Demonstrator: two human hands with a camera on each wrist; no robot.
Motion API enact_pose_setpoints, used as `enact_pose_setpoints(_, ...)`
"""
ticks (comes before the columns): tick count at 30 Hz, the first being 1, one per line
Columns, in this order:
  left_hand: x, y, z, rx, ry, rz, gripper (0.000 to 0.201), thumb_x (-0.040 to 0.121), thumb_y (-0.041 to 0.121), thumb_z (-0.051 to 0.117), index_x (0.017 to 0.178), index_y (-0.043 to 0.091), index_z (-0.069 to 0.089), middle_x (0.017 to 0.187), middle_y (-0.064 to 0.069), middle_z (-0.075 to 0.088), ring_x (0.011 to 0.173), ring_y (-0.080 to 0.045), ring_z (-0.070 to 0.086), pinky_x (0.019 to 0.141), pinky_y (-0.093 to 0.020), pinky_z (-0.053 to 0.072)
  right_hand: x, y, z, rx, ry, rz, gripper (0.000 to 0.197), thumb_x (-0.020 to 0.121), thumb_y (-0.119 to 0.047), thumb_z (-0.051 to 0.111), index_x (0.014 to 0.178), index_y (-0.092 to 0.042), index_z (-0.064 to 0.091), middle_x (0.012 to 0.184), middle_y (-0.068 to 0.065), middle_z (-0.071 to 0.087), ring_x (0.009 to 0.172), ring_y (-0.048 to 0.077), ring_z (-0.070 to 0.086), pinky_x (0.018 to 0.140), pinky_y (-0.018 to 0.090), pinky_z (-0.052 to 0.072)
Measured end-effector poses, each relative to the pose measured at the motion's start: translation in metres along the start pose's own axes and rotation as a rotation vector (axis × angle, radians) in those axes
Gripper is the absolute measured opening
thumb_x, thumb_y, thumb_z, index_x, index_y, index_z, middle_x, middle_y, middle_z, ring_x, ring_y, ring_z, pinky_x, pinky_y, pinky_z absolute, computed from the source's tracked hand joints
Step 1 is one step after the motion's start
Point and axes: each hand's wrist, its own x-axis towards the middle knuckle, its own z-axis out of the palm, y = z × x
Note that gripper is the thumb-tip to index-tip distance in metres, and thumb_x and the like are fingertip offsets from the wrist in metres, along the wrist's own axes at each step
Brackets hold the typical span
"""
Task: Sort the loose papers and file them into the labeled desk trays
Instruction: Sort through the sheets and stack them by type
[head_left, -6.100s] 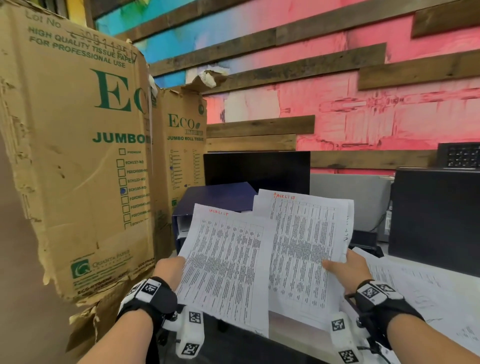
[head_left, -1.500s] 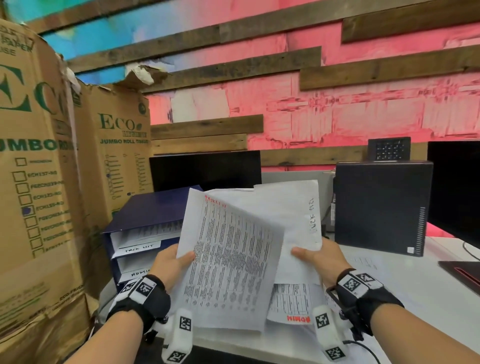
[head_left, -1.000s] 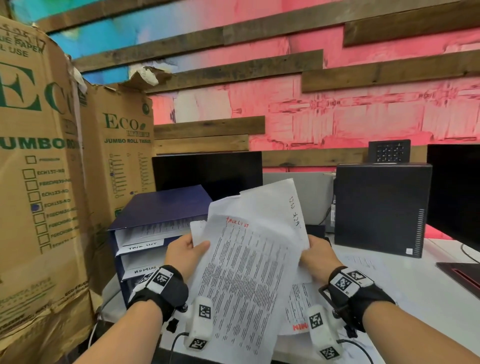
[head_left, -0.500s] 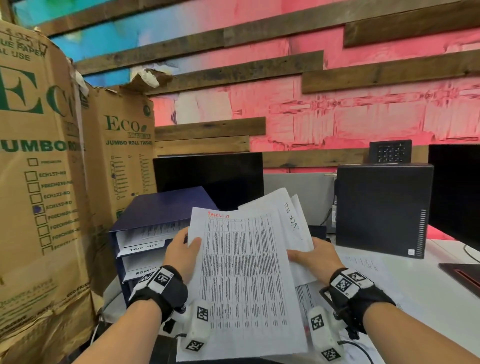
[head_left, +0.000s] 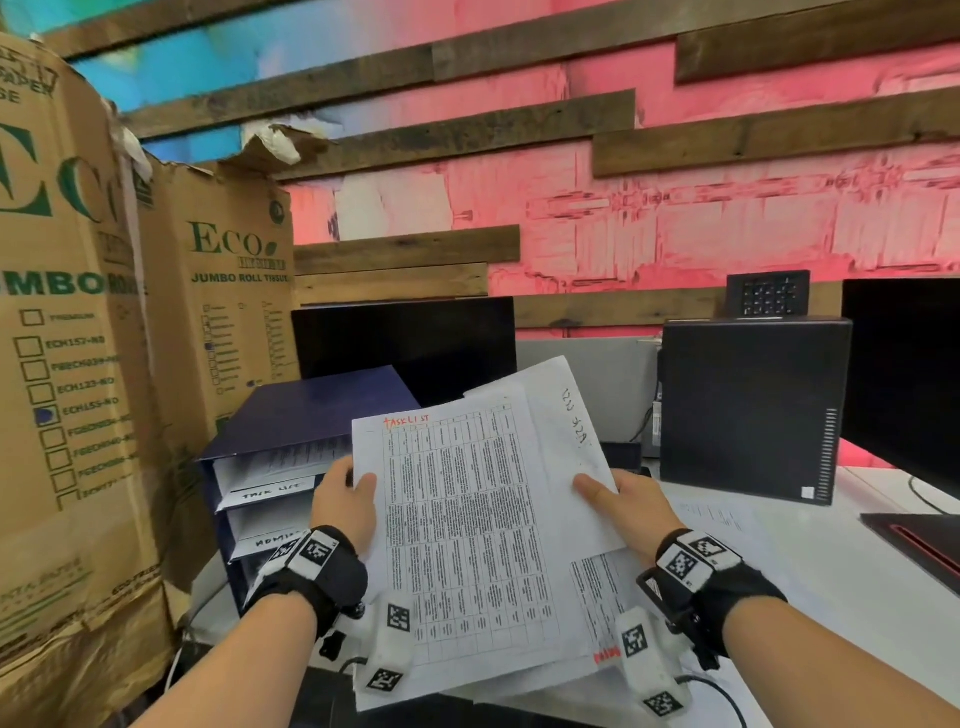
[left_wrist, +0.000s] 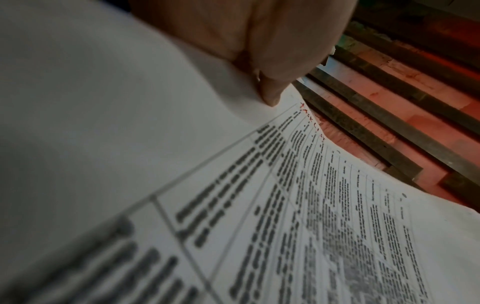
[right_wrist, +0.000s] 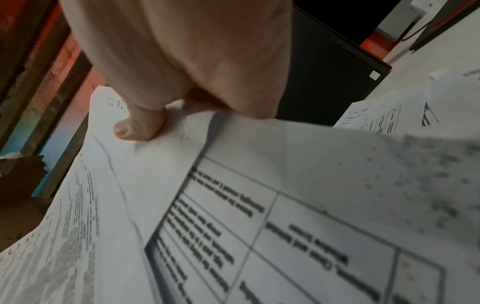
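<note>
Both hands hold a stack of printed sheets up in front of me. The top sheet (head_left: 467, 530) is a table with "TASK LIST" written in red at its head. My left hand (head_left: 345, 506) pinches its left edge, thumb on the front, as the left wrist view shows on the sheet (left_wrist: 285, 205). My right hand (head_left: 621, 506) grips the sheets behind (head_left: 566, 431), turned blank side out with handwriting, thumb pressed on them (right_wrist: 135, 127). The dark blue stacked trays (head_left: 296, 415) stand at the left, with handwritten labels "TASK LIST" and "ADMIN".
Tall cardboard boxes (head_left: 72, 364) stand at the left beside the trays. A dark monitor (head_left: 410, 338) is behind the trays, a black computer case (head_left: 748, 405) at the right. More loose sheets (head_left: 722, 519) lie on the white desk (head_left: 857, 566).
The task list sheet has been squared up onto the front of the stack. The stack is now held a little higher and flatter toward me.
</note>
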Motion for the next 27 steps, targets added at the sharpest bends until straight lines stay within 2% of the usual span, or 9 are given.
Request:
enact_pose_setpoints(2,-0.005,0.005,-0.001,-0.068,-0.013,0.029,0.030,0.097,0.008,0.044,0.125,0.017,0.053,0.108,-0.003,0.064,0.089,-0.023,0.060,0.077,-0.029,0.043,0.003,0.002,0.001,0.012,0.015,0.001,0.011,0.090,-0.030,0.062,0.089,-0.020,0.065,0.088,-0.004,0.068,0.076,0.006,0.063,0.058,0.016,0.046)
enact_pose_setpoints(4,-0.006,0.007,-0.002,-0.107,-0.024,0.033,0.034,0.097,0.007,0.044,0.128,0.020,0.049,0.106,-0.003,0.064,0.087,-0.022,0.061,0.074,-0.028,0.044,0.005,0.004,0.001,0.022,0.022,0.015,0.011,0.091,-0.030,0.060,0.094,-0.020,0.065,0.092,-0.002,0.069,0.081,0.010,0.065,0.067,0.023,0.050)
enact_pose_setpoints(7,0.002,0.002,0.000,-0.042,-0.012,0.036,0.021,0.097,0.008,0.044,0.114,0.014,0.055,0.104,-0.007,0.064,0.086,-0.025,0.060,0.074,-0.029,0.042,0.006,0.007,0.001,0.054,0.025,0.053,0.014,0.093,-0.032,0.057,0.096,-0.021,0.065,0.096,-0.001,0.070,0.090,0.018,0.066,0.085,0.037,0.053)
enact_pose_setpoints(9,0.008,-0.001,0.003,0.008,0.024,0.023,0.013,0.097,0.007,0.044,0.097,0.007,0.056,0.095,-0.010,0.061,0.081,-0.027,0.054,0.071,-0.030,0.039,0.006,0.009,0.001,0.067,0.035,0.062,0.014,0.094,-0.031,0.056,0.097,-0.021,0.065,0.098,0.000,0.071,0.092,0.019,0.066,0.089,0.040,0.052)
enact_pose_setpoints(11,0.012,-0.004,0.007,0.025,0.055,-0.021,0.013,0.096,0.005,0.043,0.089,0.005,0.055,0.089,-0.012,0.058,0.079,-0.027,0.050,0.069,-0.030,0.037,0.006,0.009,0.000,0.083,0.054,0.064,0.012,0.094,-0.028,0.056,0.093,-0.021,0.066,0.098,0.001,0.071,0.092,0.020,0.066,0.089,0.041,0.052)
enact_pose_setpoints(17,0.016,-0.011,0.020,-0.008,0.092,-0.085,0.011,0.093,0.004,0.046,0.090,0.003,0.057,0.090,-0.014,0.058,0.078,-0.027,0.051,0.069,-0.030,0.039,0.011,0.009,-0.008,0.129,0.128,0.050,0.011,0.092,-0.021,0.060,0.083,-0.018,0.067,0.094,0.005,0.070,0.085,0.019,0.065,0.078,0.033,0.052)
enact_pose_setpoints(20,0.017,-0.009,0.025,-0.043,0.084,-0.107,0.011,0.093,0.004,0.047,0.093,0.005,0.058,0.093,-0.012,0.058,0.082,-0.026,0.051,0.072,-0.030,0.039,0.014,0.013,-0.015,0.211,0.180,0.076,0.023,0.094,-0.023,0.057,0.086,-0.004,0.067,0.096,0.016,0.070,0.087,0.031,0.066,0.084,0.042,0.054)
enact_pose_setpoints(24,0.019,-0.009,0.031,-0.030,0.051,-0.123,0.016,0.094,0.004,0.045,0.100,0.001,0.059,0.097,-0.013,0.058,0.084,-0.026,0.051,0.074,-0.030,0.039,0.017,0.018,-0.021,0.329,0.215,0.150,0.021,0.096,-0.024,0.053,0.084,-0.015,0.067,0.094,0.010,0.071,0.090,0.027,0.067,0.088,0.043,0.053)
enact_pose_setpoints(27,0.019,-0.012,0.031,0.012,0.069,-0.145,0.019,0.095,0.007,0.043,0.102,-0.002,0.057,0.099,-0.016,0.059,0.083,-0.027,0.049,0.071,-0.030,0.035,0.020,0.023,-0.025,0.342,0.274,0.204,0.023,0.093,-0.024,0.055,0.086,-0.005,0.068,0.092,0.016,0.070,0.085,0.027,0.066,0.085,0.043,0.053)
